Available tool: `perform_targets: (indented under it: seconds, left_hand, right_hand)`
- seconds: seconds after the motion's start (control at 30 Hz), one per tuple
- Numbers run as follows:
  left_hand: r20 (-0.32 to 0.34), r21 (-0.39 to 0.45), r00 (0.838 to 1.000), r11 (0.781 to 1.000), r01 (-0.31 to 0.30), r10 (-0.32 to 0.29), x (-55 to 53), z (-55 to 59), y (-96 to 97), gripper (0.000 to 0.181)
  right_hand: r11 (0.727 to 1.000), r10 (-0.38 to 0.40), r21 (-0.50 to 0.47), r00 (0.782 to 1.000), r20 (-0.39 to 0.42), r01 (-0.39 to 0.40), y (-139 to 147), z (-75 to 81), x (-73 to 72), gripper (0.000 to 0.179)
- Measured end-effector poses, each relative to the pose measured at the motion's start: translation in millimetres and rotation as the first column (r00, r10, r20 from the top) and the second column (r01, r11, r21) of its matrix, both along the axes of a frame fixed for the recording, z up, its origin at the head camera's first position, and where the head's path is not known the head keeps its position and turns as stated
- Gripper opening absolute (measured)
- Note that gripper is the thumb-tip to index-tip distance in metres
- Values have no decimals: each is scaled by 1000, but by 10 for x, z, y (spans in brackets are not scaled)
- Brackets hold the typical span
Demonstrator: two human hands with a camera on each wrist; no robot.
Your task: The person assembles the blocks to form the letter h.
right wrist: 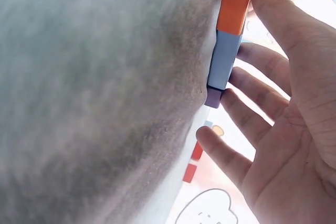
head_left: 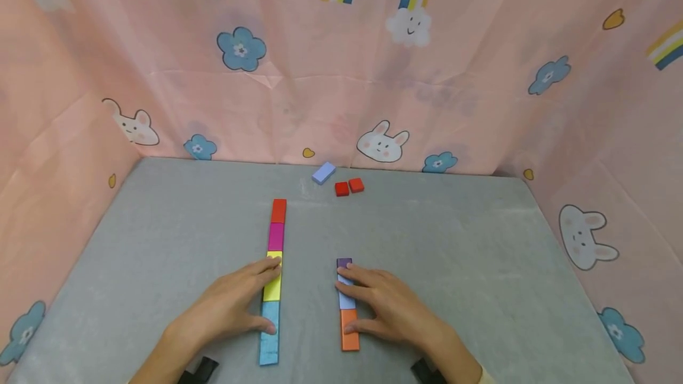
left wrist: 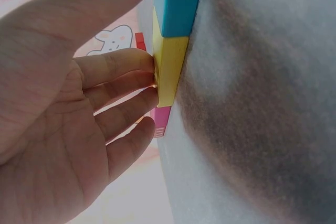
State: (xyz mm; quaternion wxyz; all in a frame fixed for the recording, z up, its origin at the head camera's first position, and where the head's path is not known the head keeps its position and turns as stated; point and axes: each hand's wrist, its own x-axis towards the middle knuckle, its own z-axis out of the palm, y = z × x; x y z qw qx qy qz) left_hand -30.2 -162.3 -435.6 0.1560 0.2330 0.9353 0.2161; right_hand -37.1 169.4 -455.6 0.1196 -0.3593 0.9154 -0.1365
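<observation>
1. Head cam: up high, faces fwd & down over table (head_left: 453, 242).
2. L wrist cam: v. close, tipped sideways, facing L hand (left wrist: 60, 121); shares yellow block (head_left: 271, 290) w/ head.
3. R wrist cam: ditto, R hand (right wrist: 302, 127); shares orange block (head_left: 350, 339).

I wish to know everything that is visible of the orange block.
The orange block is a plain oblong with straight edges; wood or plastic, I cannot tell. It lies on the grey table, its far end against a light blue block. The right hand has its thumb on it, hiding part in the head view.
</observation>
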Motion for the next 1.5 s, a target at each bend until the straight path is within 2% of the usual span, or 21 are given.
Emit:
perform_targets:
  seconds: [0.27,0.63,1.03,1.23,1.4,1.5]
  left_hand:
    - [31,-6,1000,1000,-5,5,-18,8,44,101]
    - [-37,-56,997,996,65,-67,-25,35,108,104]
    - [-72,-82,994,994,76,-82,-3,37,124,96]
    - [-139,-47,990,998,30,-37,9,35,93,76]
    - [-161,-1,986,999,-38,37,-8,50,131,66]
    - [-173,29,983,998,-50,54,-40,65,167,64]
  right_hand:
    - [1000,4,-2,1000,-8,-4,40,0,-3,71]
    - [1000,-12,-28,1000,-7,12,86,-17,11,74]
    - [1000,-9,-13,1000,11,9,84,-1,19,75]
    - [1000,-10,-9,999,42,11,63,16,8,76]
    - [1000,-9,-15,999,40,9,49,22,-1,77]
    - [1000,-7,-20,1000,31,7,43,15,-3,76]
